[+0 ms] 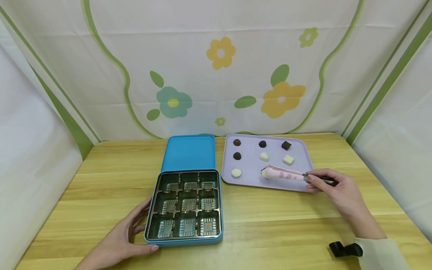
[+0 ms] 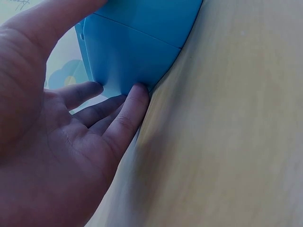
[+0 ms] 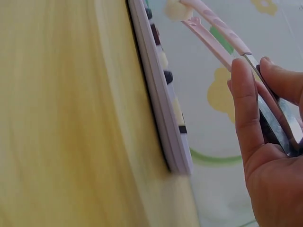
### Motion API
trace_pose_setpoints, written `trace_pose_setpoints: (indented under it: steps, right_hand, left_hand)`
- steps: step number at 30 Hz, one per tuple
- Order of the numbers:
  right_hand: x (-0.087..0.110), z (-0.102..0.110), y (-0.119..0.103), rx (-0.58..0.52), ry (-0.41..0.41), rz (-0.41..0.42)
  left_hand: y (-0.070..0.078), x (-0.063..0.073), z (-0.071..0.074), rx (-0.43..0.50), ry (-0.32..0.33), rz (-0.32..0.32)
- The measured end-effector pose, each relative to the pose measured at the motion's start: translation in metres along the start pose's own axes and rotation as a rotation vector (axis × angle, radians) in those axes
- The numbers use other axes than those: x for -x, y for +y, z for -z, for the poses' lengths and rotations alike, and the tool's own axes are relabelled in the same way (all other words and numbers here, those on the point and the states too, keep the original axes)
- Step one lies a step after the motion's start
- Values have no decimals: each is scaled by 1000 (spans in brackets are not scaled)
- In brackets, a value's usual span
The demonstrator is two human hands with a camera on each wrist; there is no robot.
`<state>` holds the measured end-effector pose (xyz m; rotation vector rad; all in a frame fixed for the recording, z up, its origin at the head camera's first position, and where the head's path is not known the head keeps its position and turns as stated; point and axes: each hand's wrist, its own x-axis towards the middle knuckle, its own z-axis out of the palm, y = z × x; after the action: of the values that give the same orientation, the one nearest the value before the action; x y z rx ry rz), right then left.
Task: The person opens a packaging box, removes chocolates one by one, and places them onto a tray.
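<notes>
My right hand (image 1: 341,191) holds a pair of tongs (image 1: 287,174) with pink tips over the purple tray's front part. A cream-coloured chocolate (image 3: 177,10) sits between the tips, raised above the tray in the right wrist view. My left hand (image 1: 118,236) grips the front left corner of a blue tin (image 1: 189,242), thumb at the front and fingertips (image 2: 138,92) against the left side. Inside the tin, a dark plastic insert (image 1: 174,215) has several bare compartments.
The purple tray (image 1: 249,180) bears several spaced chocolates, among them a dark square (image 1: 286,145), a white square (image 1: 288,159) and a white round one (image 1: 236,173). A blue lid (image 1: 189,153) lies behind the tin. A flowered curtain (image 1: 202,22) stands behind.
</notes>
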<state>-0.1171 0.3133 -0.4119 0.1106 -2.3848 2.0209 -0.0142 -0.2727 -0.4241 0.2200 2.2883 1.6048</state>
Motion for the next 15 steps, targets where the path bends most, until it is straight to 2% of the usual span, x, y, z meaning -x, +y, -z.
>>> trace_pose_setpoints:
  steps: [7, 15]
  right_hand:
    - [1, 25, 14, -65, 28, -11]
    - [2, 43, 22, -127, 60, -35]
  left_hand:
    - [0, 0, 0, 14, -3, 23]
    - [2, 0, 1, 23, -13, 41]
